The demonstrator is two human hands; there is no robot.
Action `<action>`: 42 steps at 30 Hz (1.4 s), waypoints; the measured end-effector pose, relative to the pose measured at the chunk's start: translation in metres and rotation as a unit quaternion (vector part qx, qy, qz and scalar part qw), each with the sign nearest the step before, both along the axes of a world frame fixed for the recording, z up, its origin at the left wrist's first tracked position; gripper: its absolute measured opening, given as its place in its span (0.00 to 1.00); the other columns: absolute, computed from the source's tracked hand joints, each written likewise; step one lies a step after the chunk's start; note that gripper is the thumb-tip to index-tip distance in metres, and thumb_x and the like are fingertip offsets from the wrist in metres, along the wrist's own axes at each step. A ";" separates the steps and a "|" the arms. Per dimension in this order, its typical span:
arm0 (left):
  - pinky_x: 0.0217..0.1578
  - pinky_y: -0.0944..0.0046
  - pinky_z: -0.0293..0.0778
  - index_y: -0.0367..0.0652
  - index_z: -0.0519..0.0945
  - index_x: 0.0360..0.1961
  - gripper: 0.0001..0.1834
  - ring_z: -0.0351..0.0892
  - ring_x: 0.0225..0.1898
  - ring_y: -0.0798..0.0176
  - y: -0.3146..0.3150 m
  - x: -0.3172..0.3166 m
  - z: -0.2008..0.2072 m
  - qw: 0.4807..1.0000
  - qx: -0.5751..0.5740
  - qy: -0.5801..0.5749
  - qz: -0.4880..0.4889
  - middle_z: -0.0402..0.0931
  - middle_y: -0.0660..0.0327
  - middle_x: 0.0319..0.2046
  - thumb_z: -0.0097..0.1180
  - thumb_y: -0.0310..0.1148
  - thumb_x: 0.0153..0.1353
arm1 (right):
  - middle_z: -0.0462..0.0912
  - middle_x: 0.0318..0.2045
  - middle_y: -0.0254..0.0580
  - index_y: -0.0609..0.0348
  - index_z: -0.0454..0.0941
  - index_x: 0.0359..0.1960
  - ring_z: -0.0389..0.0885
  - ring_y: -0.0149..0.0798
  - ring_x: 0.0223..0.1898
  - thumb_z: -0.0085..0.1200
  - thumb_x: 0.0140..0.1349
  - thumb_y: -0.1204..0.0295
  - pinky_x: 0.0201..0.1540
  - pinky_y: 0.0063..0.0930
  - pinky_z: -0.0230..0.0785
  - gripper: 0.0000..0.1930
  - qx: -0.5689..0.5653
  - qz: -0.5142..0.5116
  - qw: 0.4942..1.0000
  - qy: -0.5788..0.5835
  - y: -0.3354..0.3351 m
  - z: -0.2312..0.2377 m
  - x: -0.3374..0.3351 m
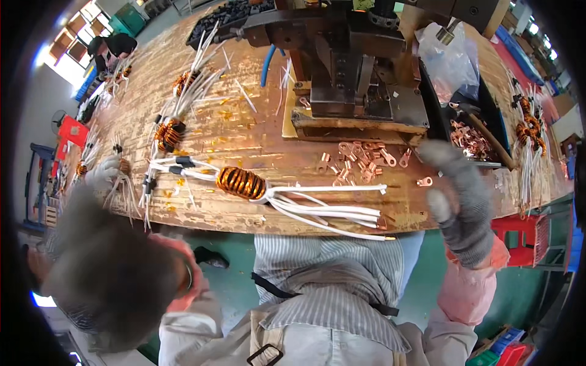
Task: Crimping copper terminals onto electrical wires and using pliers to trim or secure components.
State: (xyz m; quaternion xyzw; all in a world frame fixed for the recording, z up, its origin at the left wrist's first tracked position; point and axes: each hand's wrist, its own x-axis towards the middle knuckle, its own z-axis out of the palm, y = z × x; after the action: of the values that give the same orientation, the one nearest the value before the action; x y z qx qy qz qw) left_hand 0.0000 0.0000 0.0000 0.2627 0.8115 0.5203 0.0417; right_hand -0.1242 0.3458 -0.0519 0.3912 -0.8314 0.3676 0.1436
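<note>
My right hand (461, 198), in a grey knitted glove, hovers over the table's right part. It is slightly blurred, its fingers and thumb apart, open with nothing visible between them. One copper ring lug (424, 182) lies beside it. My left hand (113, 274) is a dark grey smear at lower left, close to the camera, its fingers unreadable. Before me lies a copper-wound coil (241, 183) with white sleeved leads; black sleeves (184, 161) sit on its left leads. Its right leads (342, 210) reach toward my right hand. Loose copper lugs (360, 161) lie behind them.
A dark metal press (354, 79) stands at the back. Right of it, a black bin (491, 116) holds copper lugs and a plastic bag. More coils (170, 134) lie left, others (530, 131) far right. A pale gloved hand (104, 171) shows left; another person (113, 52) sits beyond.
</note>
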 end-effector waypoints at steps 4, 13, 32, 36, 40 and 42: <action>0.42 0.56 0.68 0.41 0.75 0.43 0.26 0.72 0.40 0.50 0.034 -0.099 -0.072 0.937 -0.270 0.220 0.013 0.73 0.53 0.37 0.63 0.39 0.41 | 0.77 0.37 0.48 0.59 0.75 0.42 0.76 0.46 0.41 0.53 0.56 0.63 0.44 0.33 0.68 0.16 0.090 0.010 0.990 -0.104 0.000 -0.042 -0.019; 0.37 0.56 0.70 0.44 0.76 0.42 0.23 0.73 0.36 0.52 0.033 -0.121 -0.103 0.936 -0.327 0.126 -0.041 0.73 0.56 0.34 0.61 0.40 0.42 | 0.76 0.23 0.45 0.59 0.77 0.27 0.76 0.45 0.27 0.58 0.51 0.66 0.31 0.34 0.68 0.10 0.171 0.069 0.975 -0.122 -0.037 -0.030 -0.038; 0.31 0.60 0.72 0.41 0.75 0.38 0.22 0.74 0.29 0.57 0.038 -0.112 -0.130 0.863 -0.389 0.323 -0.007 0.75 0.59 0.29 0.58 0.40 0.41 | 0.78 0.38 0.45 0.60 0.70 0.49 0.78 0.40 0.41 0.56 0.55 0.66 0.44 0.28 0.70 0.20 0.030 0.165 0.932 -0.322 -0.020 -0.046 -0.030; 0.29 0.61 0.72 0.41 0.76 0.36 0.18 0.75 0.28 0.57 0.041 -0.109 -0.134 0.862 -0.390 0.323 0.008 0.75 0.58 0.29 0.57 0.40 0.44 | 0.78 0.40 0.42 0.61 0.69 0.50 0.77 0.35 0.42 0.54 0.57 0.67 0.46 0.27 0.69 0.20 0.003 0.171 0.898 -0.405 -0.017 -0.041 -0.032; 0.26 0.58 0.70 0.41 0.75 0.32 0.16 0.73 0.26 0.55 0.047 -0.110 -0.132 0.891 -0.350 0.286 0.035 0.72 0.57 0.25 0.59 0.39 0.42 | 0.75 0.46 0.47 0.65 0.66 0.53 0.73 0.36 0.48 0.51 0.58 0.53 0.51 0.29 0.66 0.29 -0.047 0.188 0.814 -0.548 -0.012 -0.054 -0.038; 0.25 0.55 0.67 0.41 0.74 0.30 0.17 0.71 0.25 0.53 0.050 -0.109 -0.133 0.902 -0.327 0.276 0.062 0.70 0.55 0.23 0.58 0.41 0.42 | 0.75 0.46 0.48 0.65 0.65 0.54 0.73 0.37 0.48 0.47 0.57 0.47 0.51 0.29 0.66 0.34 -0.102 0.199 0.739 -0.636 -0.012 -0.056 -0.041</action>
State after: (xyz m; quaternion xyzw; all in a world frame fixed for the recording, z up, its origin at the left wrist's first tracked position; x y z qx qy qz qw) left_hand -0.1087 0.0501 -0.1333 0.3166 0.9296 0.1345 -0.1323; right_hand -0.1648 0.3334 -0.1080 0.2060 -0.5903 0.6335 -0.4558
